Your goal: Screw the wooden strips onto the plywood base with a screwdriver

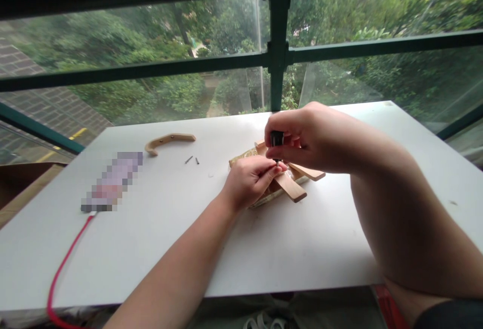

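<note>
In the head view, my right hand [298, 133] is wrapped round the black handle of a screwdriver [277, 140], held upright with its tip down. My left hand [249, 178] is closed at the near wooden piece [292, 188], thumb and fingers by the screwdriver's tip. Whatever sits right under the tip is too small and covered to make out. A second wooden piece [309, 172] sticks out behind it to the right. Beneath the wood lies a flat patterned item [260, 202], mostly hidden by my hands.
A curved wooden piece [169, 138] with dark holes lies at the back left of the white table [151, 258]. Two screws [192, 160] rest near it. A blurred-out phone-like object [113, 180] with a red cable [66, 258] is on the left. Windows stand behind.
</note>
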{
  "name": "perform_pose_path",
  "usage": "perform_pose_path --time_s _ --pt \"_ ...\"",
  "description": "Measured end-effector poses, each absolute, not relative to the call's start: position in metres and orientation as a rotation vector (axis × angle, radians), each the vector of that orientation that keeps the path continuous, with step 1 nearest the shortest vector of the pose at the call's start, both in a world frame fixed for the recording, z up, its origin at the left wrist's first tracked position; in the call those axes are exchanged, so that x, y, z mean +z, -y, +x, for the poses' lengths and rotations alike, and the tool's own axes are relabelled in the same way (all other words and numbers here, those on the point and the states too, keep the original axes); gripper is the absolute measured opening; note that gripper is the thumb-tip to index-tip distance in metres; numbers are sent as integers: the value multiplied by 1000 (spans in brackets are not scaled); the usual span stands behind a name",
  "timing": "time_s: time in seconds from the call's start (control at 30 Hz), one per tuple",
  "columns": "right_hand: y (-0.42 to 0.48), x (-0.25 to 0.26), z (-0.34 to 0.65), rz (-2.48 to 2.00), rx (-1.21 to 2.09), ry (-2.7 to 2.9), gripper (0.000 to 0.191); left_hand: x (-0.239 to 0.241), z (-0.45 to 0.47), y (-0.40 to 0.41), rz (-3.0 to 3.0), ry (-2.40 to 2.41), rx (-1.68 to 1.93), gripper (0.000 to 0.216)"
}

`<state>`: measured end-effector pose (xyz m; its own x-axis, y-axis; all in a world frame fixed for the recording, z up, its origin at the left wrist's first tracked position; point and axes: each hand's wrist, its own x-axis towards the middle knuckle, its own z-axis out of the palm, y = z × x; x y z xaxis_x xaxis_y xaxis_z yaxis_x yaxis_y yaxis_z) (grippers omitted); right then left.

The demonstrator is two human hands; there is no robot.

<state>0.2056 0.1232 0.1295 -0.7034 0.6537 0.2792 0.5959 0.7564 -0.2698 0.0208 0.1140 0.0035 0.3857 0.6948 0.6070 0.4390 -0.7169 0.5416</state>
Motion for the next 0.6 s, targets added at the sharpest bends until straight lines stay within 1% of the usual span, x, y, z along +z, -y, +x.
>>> perform_pose_path --time_s 0.3,0.4,0.53,0.6 --pt "-123 127 203 -951 216 2575 22 4 20 -114 2401 -994 1250 18" --pt "-124 125 202 -941 227 2568 21 3 20 -114 2398 -996 1248 19" --pt "-122 126 204 -855 276 2607 13 3 19 -115 2407 -1031 1244 20" --pt "-120 127 207 -797 350 2635 19 5 19 -114 2399 -1036 1224 21"
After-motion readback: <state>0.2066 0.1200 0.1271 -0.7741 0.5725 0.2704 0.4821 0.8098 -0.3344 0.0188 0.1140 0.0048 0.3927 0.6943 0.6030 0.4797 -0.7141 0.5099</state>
